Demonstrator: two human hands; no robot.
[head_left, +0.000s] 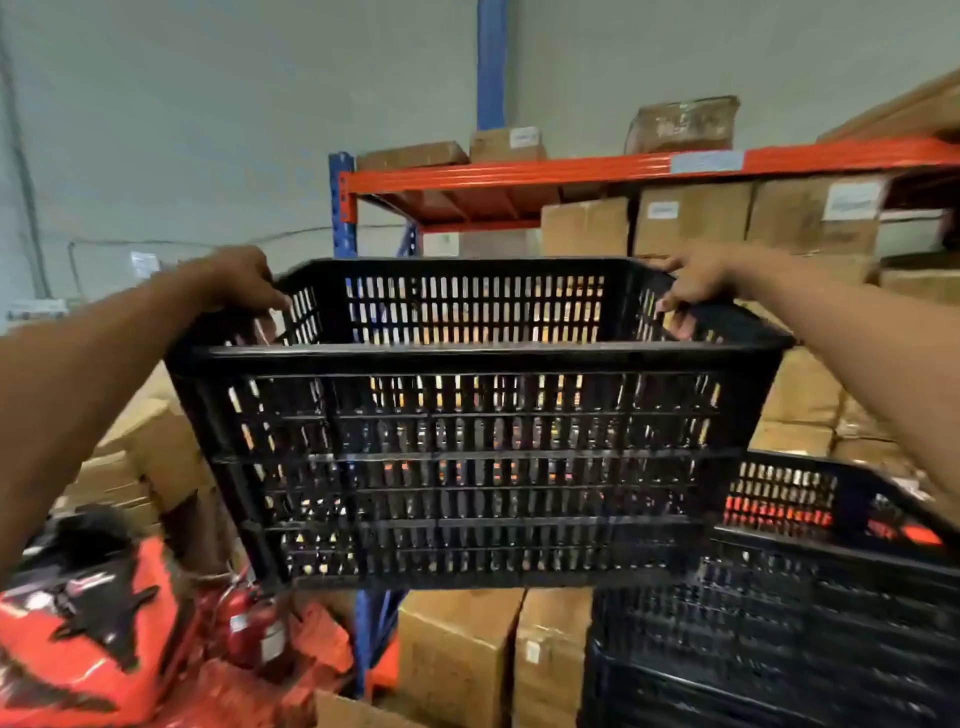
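Observation:
A large black slotted plastic crate (478, 457) hangs in the air in front of me, at chest height, its open top tilted slightly toward me. It looks empty inside. My left hand (239, 283) grips the rim of its left short side, fingers curled over the edge. My right hand (698, 286) grips the rim of the right short side the same way. Both arms are stretched forward.
A stack of similar black crates (810, 623) stands at the lower right. Cardboard boxes (493, 649) sit below and on the orange-and-blue rack (519, 176) behind. Red packaging and a fire extinguisher (249, 623) lie at the lower left.

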